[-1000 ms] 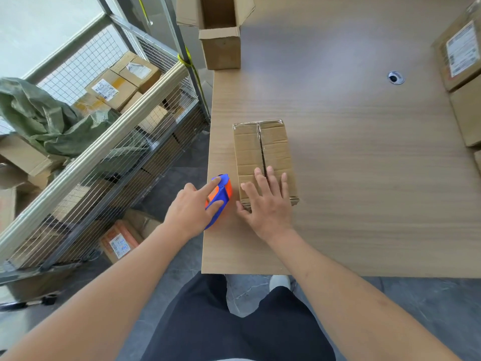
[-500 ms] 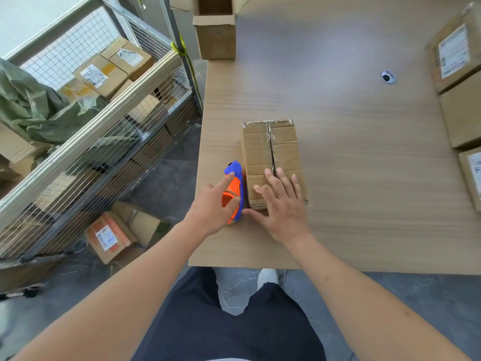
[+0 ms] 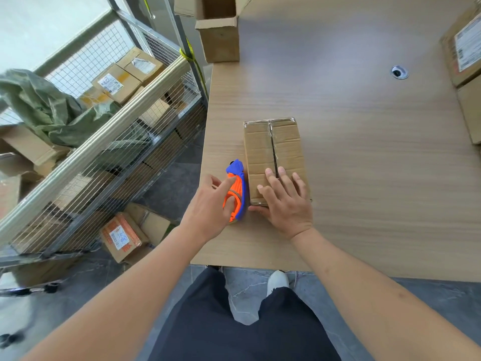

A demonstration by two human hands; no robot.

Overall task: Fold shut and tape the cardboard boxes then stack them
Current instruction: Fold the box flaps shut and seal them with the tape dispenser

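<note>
A closed cardboard box (image 3: 275,157) lies flat on the wooden bench (image 3: 364,152) just left of the frame's centre, its two top flaps meeting at a dark seam with wrinkled clear tape at the far end. The right hand (image 3: 285,200) presses flat on the box's near end, fingers straight and spread. Just left of the box, touching its side, stands a blue and orange tape dispenser (image 3: 236,191); the left hand (image 3: 209,204) grasps it, thumb and fingers curled round the orange part. At the top of the frame an open cardboard box (image 3: 220,35) sits at the bench's far left corner. Labelled boxes (image 3: 466,43) line the right edge, and a wire cage of parcels (image 3: 104,142) fills the left.
</note>
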